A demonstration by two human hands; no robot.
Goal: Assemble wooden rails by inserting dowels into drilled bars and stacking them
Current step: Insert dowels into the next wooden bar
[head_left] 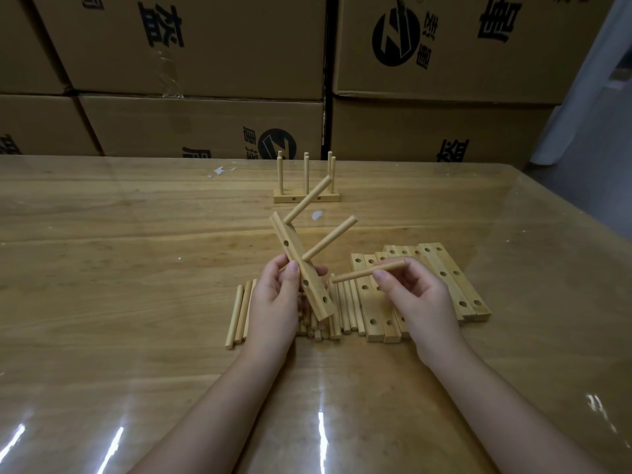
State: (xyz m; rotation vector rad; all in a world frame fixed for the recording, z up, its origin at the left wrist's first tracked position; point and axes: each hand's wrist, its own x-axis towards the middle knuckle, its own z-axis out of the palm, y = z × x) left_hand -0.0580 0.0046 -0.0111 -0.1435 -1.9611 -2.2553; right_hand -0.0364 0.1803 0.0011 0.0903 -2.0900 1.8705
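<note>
My left hand [277,299] grips a drilled wooden bar [301,268], tilted above the table, with two dowels [330,242] stuck in its upper holes and pointing up to the right. My right hand [415,295] pinches a loose dowel [367,272], held nearly level, its left tip close to the bar's lower part. Below my hands lie a pile of loose dowels [239,314] and a row of drilled bars [444,278]. A finished rail [306,197] with upright dowels stands farther back.
The wooden table [136,268] has a glossy clear cover. Stacked cardboard boxes [205,63] form a wall along its far edge. Small white scraps [219,171] lie on the far tabletop.
</note>
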